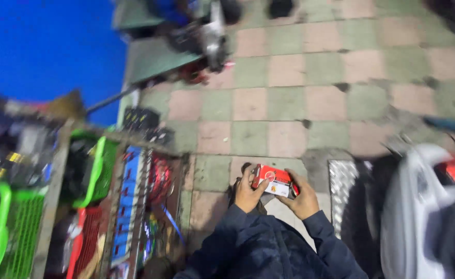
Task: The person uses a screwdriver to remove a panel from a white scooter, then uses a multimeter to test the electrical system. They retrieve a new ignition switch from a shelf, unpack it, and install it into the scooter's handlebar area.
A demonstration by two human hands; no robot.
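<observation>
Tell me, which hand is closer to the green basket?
Left. The left hand holds the red box on the side toward the green basket; the right hand holds its far end.

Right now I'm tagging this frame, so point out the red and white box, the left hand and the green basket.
red and white box (273, 180), head view, red top face.
left hand (246, 195), head view, back of hand.
green basket (99, 168), head view, green rim.
</observation>
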